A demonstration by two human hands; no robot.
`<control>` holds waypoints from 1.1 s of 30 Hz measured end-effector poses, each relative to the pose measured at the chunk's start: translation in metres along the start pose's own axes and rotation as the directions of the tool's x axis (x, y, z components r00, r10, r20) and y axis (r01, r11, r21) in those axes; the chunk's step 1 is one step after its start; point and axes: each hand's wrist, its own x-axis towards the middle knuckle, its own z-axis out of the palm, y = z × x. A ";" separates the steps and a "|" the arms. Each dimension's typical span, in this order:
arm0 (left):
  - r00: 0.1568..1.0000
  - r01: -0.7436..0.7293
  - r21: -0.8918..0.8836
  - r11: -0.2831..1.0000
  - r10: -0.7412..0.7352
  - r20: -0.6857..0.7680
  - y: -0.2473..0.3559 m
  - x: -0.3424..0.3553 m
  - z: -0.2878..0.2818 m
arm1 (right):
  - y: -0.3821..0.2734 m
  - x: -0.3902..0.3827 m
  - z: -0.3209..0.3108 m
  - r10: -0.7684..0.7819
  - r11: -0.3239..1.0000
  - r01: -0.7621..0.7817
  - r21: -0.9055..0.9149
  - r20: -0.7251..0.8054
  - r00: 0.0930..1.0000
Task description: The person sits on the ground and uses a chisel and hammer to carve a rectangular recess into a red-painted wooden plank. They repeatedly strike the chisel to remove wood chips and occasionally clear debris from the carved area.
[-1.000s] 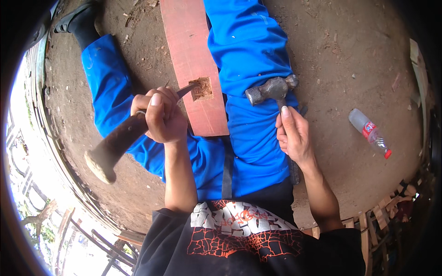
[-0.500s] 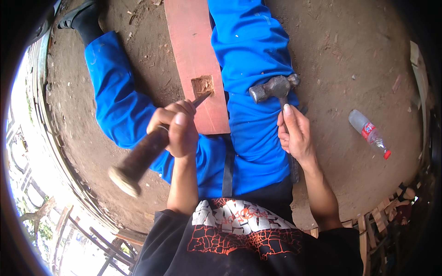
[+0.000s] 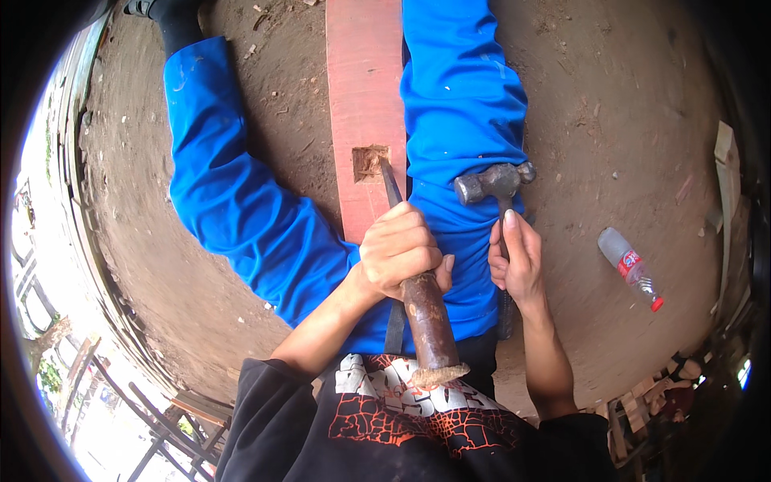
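Observation:
My left hand (image 3: 401, 251) is wrapped round a chisel (image 3: 431, 321) with a thick brown handle whose frayed butt points back toward my chest. Its dark blade reaches into the right side of a roughly square recess (image 3: 365, 165) cut in a reddish wooden plank (image 3: 361, 72). Splintered wood shows inside that recess. My right hand (image 3: 518, 257) grips the handle of a ball-peen hammer (image 3: 496, 185) near the head. The metal head rests on or just over my right thigh; I cannot tell which. The plank lies between my legs, along the inner side of the right one.
My legs in blue trousers (image 3: 233, 209) flank the plank. To the right, a clear plastic bottle (image 3: 630, 265) with a red cap lies on the bare dirt ground (image 3: 594, 136). Wooden pieces (image 3: 642, 402) are piled at the lower right, and planks edge the ground on the left.
My left hand has swung the chisel's handle to the right, so its butt now points toward my chest, with the tip still at the recess. The right hand keeps hold of the hammer.

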 end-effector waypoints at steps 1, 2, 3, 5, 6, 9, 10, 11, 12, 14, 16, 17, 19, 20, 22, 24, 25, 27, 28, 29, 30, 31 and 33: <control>1.000 0.008 0.011 1.000 -0.008 0.003 -0.003 -0.001 0.000 | -0.001 0.000 0.000 0.000 1.000 0.000 -0.010 -0.008 1.000; 1.000 0.016 0.023 1.000 -0.016 0.006 -0.004 -0.003 0.000 | -0.001 0.000 0.001 0.000 1.000 0.000 -0.020 -0.017 1.000; 1.000 0.015 0.022 1.000 -0.015 0.000 -0.005 -0.004 -0.001 | -0.001 0.000 0.001 -0.004 1.000 0.004 -0.017 -0.015 1.000; 1.000 0.015 0.018 1.000 -0.014 -0.014 -0.005 -0.007 -0.002 | 0.000 0.000 0.001 -0.012 1.000 0.012 -0.014 -0.013 1.000; 0.999 0.012 0.030 0.999 -0.010 -0.040 -0.005 -0.007 -0.001 | 0.000 0.000 0.001 -0.012 1.000 0.012 -0.017 -0.020 1.000; 0.988 0.022 0.086 0.996 -0.009 -0.155 -0.004 -0.006 0.008 | -0.002 -0.001 0.005 -0.020 0.999 0.019 -0.031 -0.036 0.999; 0.976 0.043 0.111 0.993 -0.018 -0.217 -0.003 -0.005 0.015 | -0.002 -0.001 0.005 -0.023 0.999 0.021 -0.041 -0.045 0.999; 0.960 0.066 0.133 0.989 -0.026 -0.279 -0.002 -0.004 0.019 | -0.002 -0.001 0.006 -0.026 0.998 0.024 -0.052 -0.054 0.998; 0.963 0.111 0.143 0.983 -0.071 -0.262 0.001 -0.004 0.019 | -0.001 -0.002 0.007 -0.032 0.998 0.029 -0.048 -0.054 0.998; 0.958 0.125 0.149 0.981 -0.080 -0.277 0.002 -0.002 0.026 | 0.001 -0.001 0.006 -0.047 0.998 0.045 -0.042 -0.058 0.997; 0.954 0.125 0.146 0.981 -0.078 -0.290 0.001 -0.001 0.028 | 0.010 0.003 0.003 -0.094 0.995 0.093 -0.029 -0.054 0.994; 0.952 0.114 0.149 0.982 -0.065 -0.300 0.000 0.001 0.028 | 0.013 0.004 0.002 -0.116 0.993 0.115 -0.022 -0.052 0.992; 0.948 0.093 0.157 0.983 -0.039 -0.317 -0.002 0.006 0.025 | 0.014 0.004 0.005 -0.139 0.990 0.138 -0.017 -0.081 0.987; 0.952 0.085 0.142 0.986 -0.039 -0.303 -0.003 0.010 0.023 | 0.012 0.004 0.006 -0.145 0.989 0.144 -0.021 -0.070 0.987; 0.961 0.069 0.116 0.991 -0.035 -0.274 -0.005 0.017 0.017 | 0.015 0.006 0.002 -0.150 0.989 0.149 -0.024 -0.047 0.988; 0.965 0.104 0.161 0.982 -0.060 -0.257 -0.003 0.023 0.012 | 0.015 0.007 0.005 -0.117 0.993 0.116 -0.018 -0.112 0.987; 0.965 0.120 0.183 0.976 -0.072 -0.251 -0.002 0.027 0.009 | 0.022 0.009 -0.002 -0.132 0.990 0.127 -0.059 -0.098 0.986; 0.956 0.203 0.182 0.962 -0.154 -0.249 0.003 0.037 0.011 | 0.034 0.010 -0.016 -0.166 0.977 0.153 -0.146 -0.083 0.983; 0.950 0.211 0.186 0.960 -0.157 -0.268 0.002 0.040 0.012 | 0.047 0.013 -0.024 -0.210 0.960 0.190 -0.207 -0.083 0.974; 0.944 0.218 0.186 0.958 -0.159 -0.289 0.000 0.045 0.014 | 0.050 0.013 -0.024 -0.210 0.959 0.184 -0.215 -0.105 0.972; 0.937 0.168 0.155 0.974 -0.109 -0.333 -0.002 0.049 0.018 | 0.055 0.011 -0.025 -0.207 0.959 0.176 -0.222 -0.129 0.970; 0.941 0.152 0.128 0.980 -0.103 -0.322 -0.006 0.050 0.022 | 0.059 0.010 -0.026 -0.205 0.959 0.167 -0.227 -0.155 0.966; 0.947 0.133 0.085 0.987 -0.101 -0.306 -0.012 0.044 0.026 | 0.020 -0.001 0.007 -0.017 0.996 0.003 -0.092 -0.151 0.988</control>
